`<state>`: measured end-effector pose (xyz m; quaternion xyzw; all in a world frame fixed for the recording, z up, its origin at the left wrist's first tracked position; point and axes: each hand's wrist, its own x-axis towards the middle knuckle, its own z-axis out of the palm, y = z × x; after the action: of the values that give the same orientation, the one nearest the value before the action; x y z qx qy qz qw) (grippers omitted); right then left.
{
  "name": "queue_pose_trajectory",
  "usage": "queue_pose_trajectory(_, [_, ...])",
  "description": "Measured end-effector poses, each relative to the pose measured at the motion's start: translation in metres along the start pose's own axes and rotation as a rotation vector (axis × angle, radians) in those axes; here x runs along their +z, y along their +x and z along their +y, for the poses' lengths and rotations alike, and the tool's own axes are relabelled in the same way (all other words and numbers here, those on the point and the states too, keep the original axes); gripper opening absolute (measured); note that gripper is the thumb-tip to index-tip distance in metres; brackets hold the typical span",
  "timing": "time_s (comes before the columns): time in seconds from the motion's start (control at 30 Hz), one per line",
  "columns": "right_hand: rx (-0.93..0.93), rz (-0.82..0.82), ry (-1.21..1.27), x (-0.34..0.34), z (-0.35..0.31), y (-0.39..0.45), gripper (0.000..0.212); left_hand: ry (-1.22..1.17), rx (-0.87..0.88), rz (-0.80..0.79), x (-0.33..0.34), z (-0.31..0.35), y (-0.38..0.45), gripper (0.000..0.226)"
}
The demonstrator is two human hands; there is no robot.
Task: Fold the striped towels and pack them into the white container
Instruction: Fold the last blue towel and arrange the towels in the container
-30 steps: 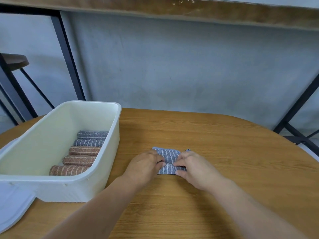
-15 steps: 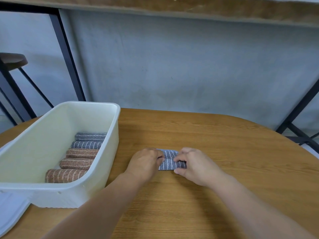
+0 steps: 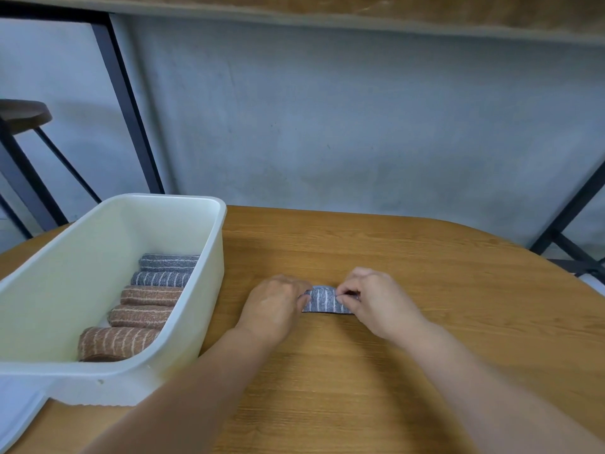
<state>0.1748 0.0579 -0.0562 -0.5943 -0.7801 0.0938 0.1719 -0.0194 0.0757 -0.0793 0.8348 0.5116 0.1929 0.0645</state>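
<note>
While both hands [image 3: 278, 306] [image 3: 376, 299] keep a pinching grip, the ribbed grey striped towel [image 3: 324, 299] forms a flat rectangle.

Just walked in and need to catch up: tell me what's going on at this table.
A person is folding a small grey striped towel on the wooden table, the left hand and right hand each pinching an end. To the left stands the white container, already holding five rolled towels in a row: two grey towels at the far end and three brown towels nearer the person. This one is not packed yet.
</note>
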Motion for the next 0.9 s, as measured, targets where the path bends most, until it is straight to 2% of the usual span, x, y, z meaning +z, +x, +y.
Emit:
queue_pose_trajectory(0.13, [-0.019, -0.126, -0.082, 0.001, 0.004, 0.002, 0.042, -0.036, -0.059, 0.034, -0.004, 0.003, 0.002, 0.021])
queue_pose_trajectory(0.23, [-0.029, -0.162, -0.130, 0.002, 0.009, 0.009, 0.041, -0.048, 0.000, 0.045, -0.001, 0.001, -0.004, 0.030])
queue_pose_trajectory(0.33, [0.019, -0.196, -0.076, 0.006, 0.014, 0.016, 0.041, 0.079, 0.020, -0.027, 0.002, -0.001, -0.006, 0.046])
queue_pose_trajectory(0.47, [0.060, -0.273, -0.082, 0.011, 0.019, 0.018, 0.054, 0.194, -0.013, -0.101, 0.008, -0.003, 0.002, 0.048])
queue_pose_trajectory(0.57, [0.065, -0.310, -0.109, 0.011, 0.020, 0.019, 0.056, 0.215, -0.060, -0.164, 0.011, -0.002, 0.007, 0.051])
queue_pose_trajectory(0.77, [0.061, -0.233, -0.201, -0.005, 0.016, 0.014, 0.048, 0.317, -0.073, -0.208, -0.016, 0.024, 0.009, 0.050])
queue_pose_trajectory(0.9, [0.014, -0.121, -0.194, -0.037, 0.002, -0.003, 0.034, 0.455, -0.036, -0.166, -0.056, 0.050, 0.004, 0.036])
